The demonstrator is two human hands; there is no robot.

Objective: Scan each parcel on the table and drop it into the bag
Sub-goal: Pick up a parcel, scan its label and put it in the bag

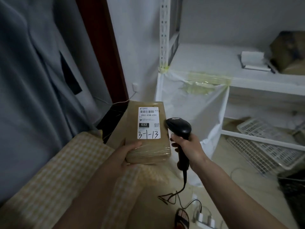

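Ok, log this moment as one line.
left hand: holds brown taped cardboard parcel, label up | right hand: grips black corded barcode scanner beside label | scan step

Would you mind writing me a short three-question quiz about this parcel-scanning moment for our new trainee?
1. True or false: the left hand holds the brown parcel from below, label facing up.
2. Which hand grips the black scanner? A) left B) right C) neither
3. Fill in: the big handwritten mark on the label reads 3-1-__.

Key:
1. True. The thumb lies on the parcel's near edge.
2. B. The right hand is wrapped round the handle, and the scanner's head is beside the label.
3. 13. The white bag, taped to the shelf, hangs behind the parcel.
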